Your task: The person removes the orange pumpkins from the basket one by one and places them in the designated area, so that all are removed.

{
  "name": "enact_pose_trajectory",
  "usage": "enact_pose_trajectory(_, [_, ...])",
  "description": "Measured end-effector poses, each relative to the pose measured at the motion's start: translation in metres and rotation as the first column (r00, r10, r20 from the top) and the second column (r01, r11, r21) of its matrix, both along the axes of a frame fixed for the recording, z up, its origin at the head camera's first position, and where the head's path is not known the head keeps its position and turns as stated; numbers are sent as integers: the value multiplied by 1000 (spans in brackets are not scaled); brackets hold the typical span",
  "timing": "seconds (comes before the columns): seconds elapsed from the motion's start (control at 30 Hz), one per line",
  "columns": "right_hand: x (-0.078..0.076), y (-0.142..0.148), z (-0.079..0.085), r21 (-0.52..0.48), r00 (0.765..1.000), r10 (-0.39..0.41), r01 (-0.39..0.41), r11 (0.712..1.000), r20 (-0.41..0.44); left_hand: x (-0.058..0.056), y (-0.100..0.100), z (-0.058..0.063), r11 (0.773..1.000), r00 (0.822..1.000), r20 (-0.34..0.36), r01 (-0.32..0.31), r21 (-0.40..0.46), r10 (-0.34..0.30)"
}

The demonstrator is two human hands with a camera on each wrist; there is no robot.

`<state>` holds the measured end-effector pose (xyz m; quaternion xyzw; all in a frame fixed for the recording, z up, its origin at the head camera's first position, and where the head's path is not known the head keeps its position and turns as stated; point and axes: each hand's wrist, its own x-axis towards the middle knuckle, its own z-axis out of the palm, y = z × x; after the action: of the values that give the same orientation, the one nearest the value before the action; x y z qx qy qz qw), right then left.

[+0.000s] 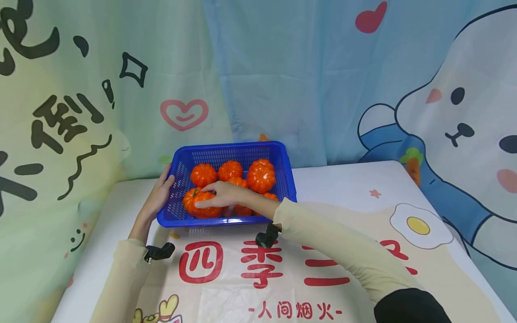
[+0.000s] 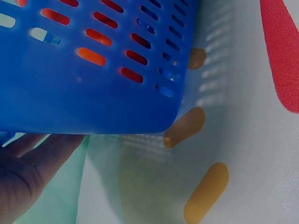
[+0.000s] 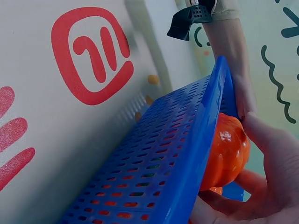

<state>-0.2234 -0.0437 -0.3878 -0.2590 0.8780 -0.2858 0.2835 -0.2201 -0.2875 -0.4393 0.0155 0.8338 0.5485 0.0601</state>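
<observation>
Pumpkin [image 3: 226, 151] in the fingers, basket [image 1: 230, 146] minded from its left

Right hand [image 1: 228, 195] first, and from my distant seat it looks busy: reaching in over the basket, fingers bent and spread about as wide as that glossy orange pumpkin, thumb and fingers on different sides of it. The pumpkin sits inside the basket at its near left corner, close behind the wall. Whether it bears on the basket's floor, I can't tell.

Over to the basket's left, where my left hand [image 1: 159, 193] is up against the outside, fingers mostly straight where they show, the tips hidden behind blue plastic.

Now the fine work! Shiny skin like that could slip, I reckon, so I want fingertips settled into the grooves and below the widest part before any weight comes on. Other pumpkins [image 1: 261, 176] crowd the basket's middle and right; a careless drag could shove them about, so any lift should go straight up before it goes sideways, knuckles well above the basket's near edge. And that left hand? Light, even pressure is the call: push too hard and the basket might skid to the right, too soft and it might follow a tug.
</observation>
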Motion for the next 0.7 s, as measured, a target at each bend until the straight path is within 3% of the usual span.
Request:
enact_pose_trajectory(0.4, [2,-7,-4,-20,999,-35,34,999,-18,0,0,-1,1000,1000,-2,9,4,-9])
enact_pose_trajectory(0.53, [2,-8,-5,-87,996,-80,84,993,46,1,0,0,1000,1000,0,7,-3,-7])
enact_pose_trajectory(0.7, [-1,3,5,-214,979,-133,165,963,155,-1,-1,0,1000,1000,4,7,-15,-7])
